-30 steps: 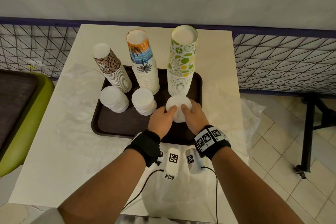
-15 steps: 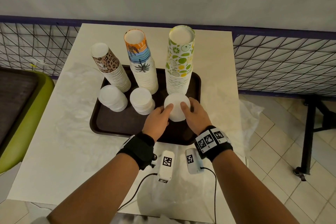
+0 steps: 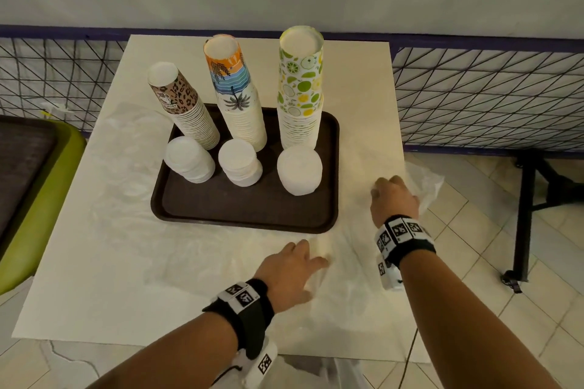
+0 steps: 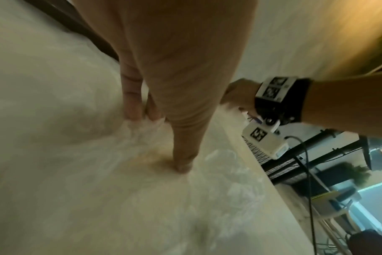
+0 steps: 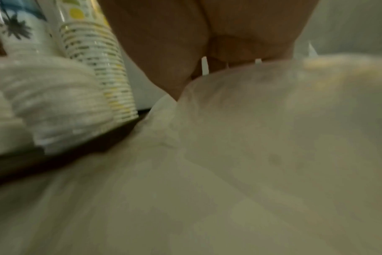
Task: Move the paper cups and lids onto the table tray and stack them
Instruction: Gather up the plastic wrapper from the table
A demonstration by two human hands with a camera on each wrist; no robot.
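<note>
On the dark brown tray [image 3: 240, 208] stand three upside-down cup stacks: leopard [image 3: 186, 114], palm-print [image 3: 238, 95] and citrus [image 3: 300, 88]. In front of each sits a white lid stack [image 3: 189, 159] [image 3: 240, 163] [image 3: 299, 169]. My left hand [image 3: 300, 265] lies in front of the tray, fingers spread, pressing on a clear plastic sheet [image 3: 347, 278]. The left wrist view shows its fingertips [image 4: 132, 107] against bunched plastic. My right hand [image 3: 390, 196] is right of the tray at the table edge, fingers curled into the plastic. In the right wrist view the plastic [image 5: 251, 120] bulges under the palm [image 5: 207, 43].
The cream table [image 3: 63, 294] is draped with thin plastic around the tray. A wire fence [image 3: 474, 98] runs behind and to the right. A green seat [image 3: 38, 199] stands at the left. Tiled floor [image 3: 474, 309] drops off beyond the table's right edge.
Both hands let go of the right lid stack, which stays on the tray. The left hand drew back in front of the tray; the right hand moved right to the plastic at the table edge.
</note>
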